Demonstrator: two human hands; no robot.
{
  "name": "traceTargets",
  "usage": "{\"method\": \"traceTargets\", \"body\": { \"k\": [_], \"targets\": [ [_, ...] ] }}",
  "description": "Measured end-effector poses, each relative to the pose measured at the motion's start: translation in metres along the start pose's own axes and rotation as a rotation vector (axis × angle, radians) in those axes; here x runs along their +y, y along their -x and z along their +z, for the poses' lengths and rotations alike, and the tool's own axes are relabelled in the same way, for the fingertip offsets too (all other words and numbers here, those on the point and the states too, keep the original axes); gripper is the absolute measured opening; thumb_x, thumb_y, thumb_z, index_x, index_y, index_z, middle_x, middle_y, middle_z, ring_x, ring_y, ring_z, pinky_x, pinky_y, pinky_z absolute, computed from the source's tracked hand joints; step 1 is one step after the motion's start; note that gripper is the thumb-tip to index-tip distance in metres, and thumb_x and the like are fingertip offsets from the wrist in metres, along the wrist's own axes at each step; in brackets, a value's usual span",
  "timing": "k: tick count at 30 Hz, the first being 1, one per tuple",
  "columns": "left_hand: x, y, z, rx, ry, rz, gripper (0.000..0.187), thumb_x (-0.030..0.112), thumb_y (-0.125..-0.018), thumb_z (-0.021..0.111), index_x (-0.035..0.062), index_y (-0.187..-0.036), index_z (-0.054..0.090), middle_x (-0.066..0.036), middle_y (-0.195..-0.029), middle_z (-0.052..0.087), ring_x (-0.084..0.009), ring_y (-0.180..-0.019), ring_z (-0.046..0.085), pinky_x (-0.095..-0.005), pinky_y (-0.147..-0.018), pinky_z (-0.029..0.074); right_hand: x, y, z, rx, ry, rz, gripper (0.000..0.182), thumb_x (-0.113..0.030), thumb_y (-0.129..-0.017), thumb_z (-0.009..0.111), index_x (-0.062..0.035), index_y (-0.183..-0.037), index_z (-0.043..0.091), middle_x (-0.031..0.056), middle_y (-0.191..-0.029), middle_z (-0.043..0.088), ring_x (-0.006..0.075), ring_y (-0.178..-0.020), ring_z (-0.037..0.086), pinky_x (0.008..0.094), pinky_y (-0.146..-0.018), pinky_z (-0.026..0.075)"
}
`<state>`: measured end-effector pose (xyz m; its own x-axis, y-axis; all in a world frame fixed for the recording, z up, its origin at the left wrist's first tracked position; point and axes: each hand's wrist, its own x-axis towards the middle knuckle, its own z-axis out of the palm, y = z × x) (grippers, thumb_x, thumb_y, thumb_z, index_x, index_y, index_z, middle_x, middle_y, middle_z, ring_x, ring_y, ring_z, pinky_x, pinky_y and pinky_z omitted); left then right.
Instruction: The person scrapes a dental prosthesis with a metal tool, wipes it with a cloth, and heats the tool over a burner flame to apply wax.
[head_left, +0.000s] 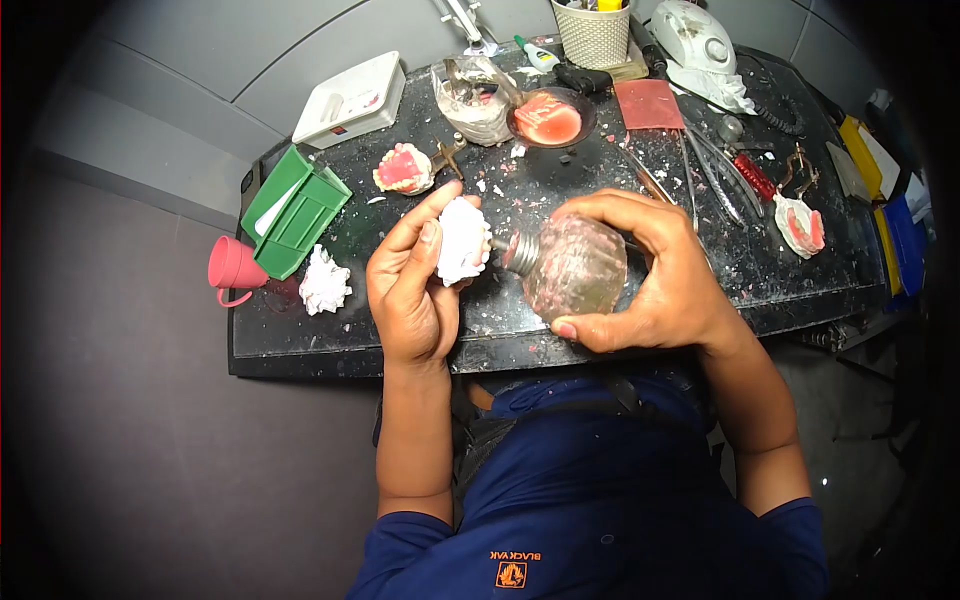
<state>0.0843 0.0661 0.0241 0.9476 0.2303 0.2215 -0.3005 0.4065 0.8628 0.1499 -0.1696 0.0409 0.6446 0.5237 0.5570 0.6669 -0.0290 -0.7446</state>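
Observation:
A white plaster dental cast [461,240] is gripped between the thumb and fingers of my left hand [412,285], its row of teeth facing right. My right hand [655,265] is wrapped around a faceted glass alcohol lamp [580,268], smeared with pink residue and tipped on its side. The lamp's metal neck points left, its tip right by the teeth of the cast. Both are held over the front of the black worktable [500,352]. Beyond my left fingers sits another cast with pink wax [404,168], joined to a brass articulator [447,158].
Left are a green tray [299,213], pink mug [235,268] and crumpled tissue [325,282]. Behind stand a white box [350,102], plastic-lined container [474,110] and pan of pink wax [552,120]. Metal tools [712,175] and a pink-and-white cast [799,226] lie right.

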Motion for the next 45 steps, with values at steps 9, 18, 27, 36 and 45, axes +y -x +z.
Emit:
{"method": "traceTargets", "body": {
  "k": [9,18,27,36,45],
  "targets": [
    [-0.003,-0.005,-0.011,-0.133,0.166,-0.001,0.044,0.013,-0.103,0.056,-0.0119,-0.139,0.052,-0.028,-0.124,0.066,-0.0205,-0.076,0.067,-0.0295,-0.061,0.054,-0.006,0.002,-0.007,-0.165,-0.100,-0.006,0.067,-0.031,-0.058,0.094,0.0057,-0.108,0.069,0.0162,-0.099,0.071,0.0243,-0.089,0.071,0.0328,-0.083,0.055],
    [-0.003,-0.005,-0.009,-0.048,0.131,-0.040,0.043,0.009,-0.102,0.052,-0.0123,-0.140,0.050,-0.030,-0.125,0.065,-0.0228,-0.070,0.065,-0.0283,-0.053,0.052,-0.006,0.003,-0.009,0.065,-0.469,0.241,0.071,-0.019,-0.066,0.096,0.0069,-0.122,0.062,0.0093,-0.109,0.069,0.0133,-0.102,0.066,0.0290,-0.094,0.052],
    [-0.003,-0.005,-0.008,-0.067,0.086,-0.035,0.041,0.006,-0.100,0.050,-0.0123,-0.136,0.054,-0.030,-0.121,0.067,-0.0198,-0.064,0.061,-0.0261,-0.050,0.046,-0.007,0.003,-0.008,0.100,-0.462,0.252,0.071,-0.018,-0.065,0.097,0.0068,-0.122,0.062,0.0092,-0.109,0.069,0.0139,-0.101,0.066,0.0290,-0.094,0.052],
    [-0.003,-0.004,-0.006,-0.068,0.042,-0.020,0.040,0.010,-0.102,0.051,-0.0118,-0.135,0.056,-0.028,-0.119,0.069,-0.0169,-0.062,0.059,-0.0249,-0.052,0.045,-0.006,0.002,-0.006,0.070,-0.444,0.220,0.068,-0.021,-0.066,0.096,0.0065,-0.119,0.064,0.0097,-0.108,0.069,0.0137,-0.100,0.066,0.0290,-0.093,0.052],
    [-0.002,-0.001,0.000,-0.053,-0.031,-0.006,0.040,0.014,-0.105,0.050,-0.0111,-0.135,0.056,-0.025,-0.120,0.070,-0.0154,-0.064,0.061,-0.0246,-0.054,0.047,-0.001,0.003,-0.001,0.064,-0.280,0.158,0.067,-0.029,-0.060,0.096,0.0058,-0.111,0.068,0.0115,-0.102,0.071,0.0170,-0.096,0.068,0.0308,-0.090,0.053]
  ]
}}
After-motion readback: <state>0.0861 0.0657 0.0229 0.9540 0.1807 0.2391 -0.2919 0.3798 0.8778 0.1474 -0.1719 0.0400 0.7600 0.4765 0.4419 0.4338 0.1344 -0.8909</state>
